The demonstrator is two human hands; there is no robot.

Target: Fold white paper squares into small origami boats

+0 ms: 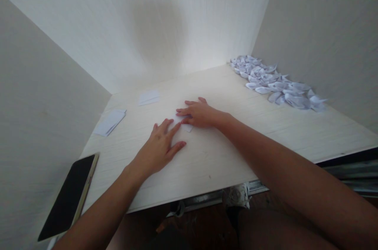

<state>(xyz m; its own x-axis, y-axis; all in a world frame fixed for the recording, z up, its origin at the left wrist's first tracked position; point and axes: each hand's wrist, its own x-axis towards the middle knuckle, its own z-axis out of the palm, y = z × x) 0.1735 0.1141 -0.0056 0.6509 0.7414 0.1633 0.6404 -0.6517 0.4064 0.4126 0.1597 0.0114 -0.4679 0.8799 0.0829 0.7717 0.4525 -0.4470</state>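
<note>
A small white paper [187,127] lies flat on the pale table [203,155], mostly covered by fingers. My right hand [199,114] rests over it from the right, palm down, fingers spread. At the paper's left side is my left hand [161,143], its fingers apart and the index fingertip at the paper, close to the right hand's fingers. Neither hand grips anything. How the paper is folded under the fingers cannot be made out.
Folded white papers lie in a heap [274,82] along the right wall. Flat paper stacks sit at the back [149,97] and at the left [110,122]. A phone [71,195] lies by the left front edge. Pale walls enclose the back and both sides.
</note>
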